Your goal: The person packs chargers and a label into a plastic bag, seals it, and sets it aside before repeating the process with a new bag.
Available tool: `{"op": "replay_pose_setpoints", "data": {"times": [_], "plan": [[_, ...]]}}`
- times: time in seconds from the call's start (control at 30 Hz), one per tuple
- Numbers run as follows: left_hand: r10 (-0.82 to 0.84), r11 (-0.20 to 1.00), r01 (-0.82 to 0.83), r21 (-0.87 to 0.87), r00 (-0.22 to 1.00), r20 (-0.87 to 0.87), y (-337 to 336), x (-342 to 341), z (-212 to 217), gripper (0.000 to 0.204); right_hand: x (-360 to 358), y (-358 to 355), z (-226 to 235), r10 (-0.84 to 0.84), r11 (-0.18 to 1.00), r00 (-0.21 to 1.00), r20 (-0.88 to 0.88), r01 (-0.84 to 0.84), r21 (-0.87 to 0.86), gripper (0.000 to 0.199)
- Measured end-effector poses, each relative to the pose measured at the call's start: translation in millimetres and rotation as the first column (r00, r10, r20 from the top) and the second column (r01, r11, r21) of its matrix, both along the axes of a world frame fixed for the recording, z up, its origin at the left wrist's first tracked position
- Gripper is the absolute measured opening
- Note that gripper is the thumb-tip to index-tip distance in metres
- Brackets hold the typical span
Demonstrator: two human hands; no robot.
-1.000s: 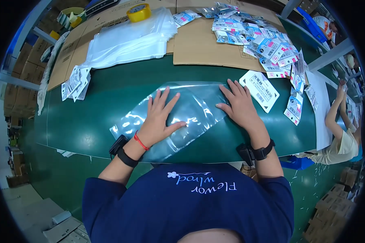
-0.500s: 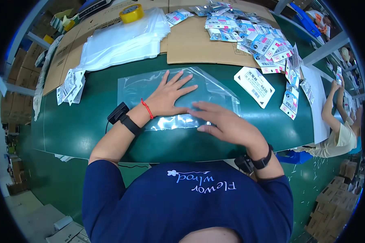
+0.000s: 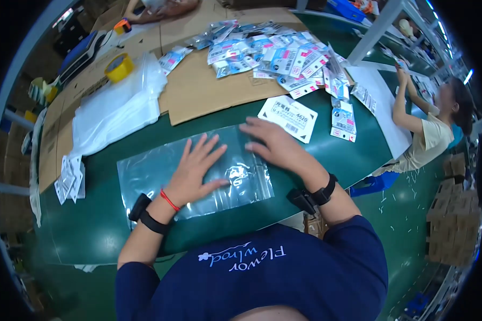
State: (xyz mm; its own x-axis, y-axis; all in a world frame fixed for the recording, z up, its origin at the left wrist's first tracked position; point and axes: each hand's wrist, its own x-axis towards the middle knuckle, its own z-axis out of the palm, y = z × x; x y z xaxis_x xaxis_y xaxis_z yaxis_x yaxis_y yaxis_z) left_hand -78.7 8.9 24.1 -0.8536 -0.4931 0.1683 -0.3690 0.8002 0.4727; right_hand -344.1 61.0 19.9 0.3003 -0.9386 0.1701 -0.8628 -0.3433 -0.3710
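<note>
Clear plastic bag (image 3: 160,174) lies flat on the green surface (image 3: 91,230), looks empty; left hand (image 3: 195,171) splayed flat pressing its middle; right hand (image 3: 268,142) flat on its top right edge, neither gripping; smoothing seems mostly done, filling not begun; white label card (image 3: 287,119) just beside; packet pile (image 3: 284,53), spare bags (image 3: 118,107), yellow tape roll (image 3: 119,67) farther back; nothing blocking.

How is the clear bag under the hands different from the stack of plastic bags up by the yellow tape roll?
The clear bag lies single and flat on the green table, pressed by the left hand and right hand; the stack of bags is a thick, rumpled pile that no hand touches. The clear bag looks see-through and glossy; the stack looks milky white. The stack rests partly on cardboard. Both are plastic.
</note>
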Motion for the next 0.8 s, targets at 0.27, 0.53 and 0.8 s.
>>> {"op": "replay_pose_setpoints", "data": {"times": [0.27,0.53,0.8], "plan": [[-0.052,0.995,0.056,-0.080,0.997,0.054,22,-30,-12,0.070,-205,-89,40,-0.588,0.510,0.705,0.396,0.703,-0.495,0.078],[-0.049,0.998,0.051,-0.027,0.996,0.068,22,-28,-10,0.066,-147,-163,-29,-0.748,0.655,0.617,-0.242,0.746,-0.122,0.077],[-0.035,0.999,0.037,-0.032,0.996,0.088,22,-31,-9,0.064,-68,-177,-11,-0.587,0.758,0.712,0.385,0.651,-0.049,0.054]]}}
